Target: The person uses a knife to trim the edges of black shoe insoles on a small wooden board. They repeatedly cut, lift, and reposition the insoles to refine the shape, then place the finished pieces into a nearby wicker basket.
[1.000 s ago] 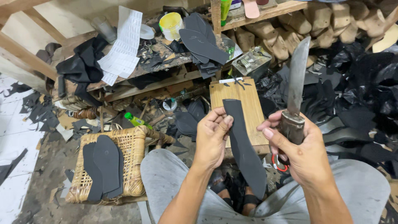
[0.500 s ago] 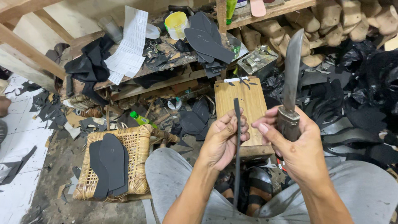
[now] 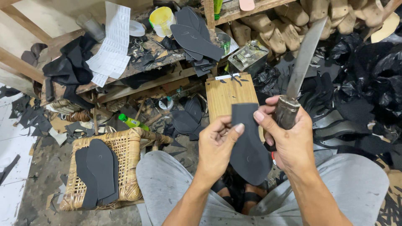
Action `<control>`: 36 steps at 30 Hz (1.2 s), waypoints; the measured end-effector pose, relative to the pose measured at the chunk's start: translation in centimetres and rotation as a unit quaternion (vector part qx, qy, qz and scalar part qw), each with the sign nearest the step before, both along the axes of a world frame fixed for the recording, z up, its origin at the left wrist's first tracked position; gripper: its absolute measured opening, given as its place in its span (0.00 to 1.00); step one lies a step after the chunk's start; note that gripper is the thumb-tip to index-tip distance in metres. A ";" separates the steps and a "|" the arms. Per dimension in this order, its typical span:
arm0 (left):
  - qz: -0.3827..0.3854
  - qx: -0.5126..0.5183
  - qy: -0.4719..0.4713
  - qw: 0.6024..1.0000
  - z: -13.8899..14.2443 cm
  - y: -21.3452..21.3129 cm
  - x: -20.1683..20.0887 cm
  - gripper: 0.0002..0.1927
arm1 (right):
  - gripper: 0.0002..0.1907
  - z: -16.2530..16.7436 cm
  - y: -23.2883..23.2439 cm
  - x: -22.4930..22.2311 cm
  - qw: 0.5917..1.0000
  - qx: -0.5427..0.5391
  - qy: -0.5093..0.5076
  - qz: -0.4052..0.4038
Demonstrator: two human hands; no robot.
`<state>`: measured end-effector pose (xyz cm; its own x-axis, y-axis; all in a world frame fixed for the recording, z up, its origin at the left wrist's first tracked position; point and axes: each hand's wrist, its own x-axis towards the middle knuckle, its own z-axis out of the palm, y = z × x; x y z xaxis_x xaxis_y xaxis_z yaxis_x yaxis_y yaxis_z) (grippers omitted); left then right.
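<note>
Black sole pinched between left hand and right hand thumbs; right fist closed on knife (blade up, slip risk near fingertips)

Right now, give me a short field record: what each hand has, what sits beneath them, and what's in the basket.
Left hand: pinches the flat black sole-shaped rubber cutout at its edge.
Right hand: grip closed on the long steel knife, blade pointing up; thumb on the cutout.
Beneath: upright wooden cutting block, beyond the knees.
Woven wicker basket: stacked black soles on top, to the left.
</note>
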<state>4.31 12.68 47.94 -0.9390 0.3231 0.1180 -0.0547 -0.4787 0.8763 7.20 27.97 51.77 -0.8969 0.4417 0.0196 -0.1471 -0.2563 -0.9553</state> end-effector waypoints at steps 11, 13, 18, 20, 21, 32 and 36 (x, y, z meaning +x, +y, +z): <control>0.069 -0.148 0.023 0.986 -7.0 3.2 -7.2 0.15 | 0.11 -5.3 4.8 -4.7 0.996 0.032 -0.087 -0.008; 0.124 -0.269 0.037 0.954 -9.7 3.8 -11.0 0.21 | 0.12 -7.7 5.9 -5.1 0.992 0.042 -0.120 0.003; 0.216 -0.494 0.216 0.814 -17.3 3.8 -13.1 0.27 | 0.27 -14.9 7.4 -6.7 0.952 0.234 -0.196 0.006; 0.184 -0.511 0.230 0.808 -19.7 3.9 -12.1 0.27 | 0.25 -17.2 7.3 -7.0 0.878 0.472 -0.082 -0.001; 0.174 -0.533 0.239 0.793 -20.5 4.1 -11.9 0.28 | 0.25 -18.1 7.1 -6.7 0.816 0.578 -0.026 0.006; 0.134 -0.663 0.256 0.690 -23.2 5.8 -12.6 0.35 | 0.25 -18.1 -0.2 -8.4 0.747 0.582 -0.317 0.056; 0.134 -0.669 0.270 0.680 -24.1 5.8 -12.7 0.37 | 0.25 -18.4 -1.2 -9.6 0.730 0.606 -0.310 0.059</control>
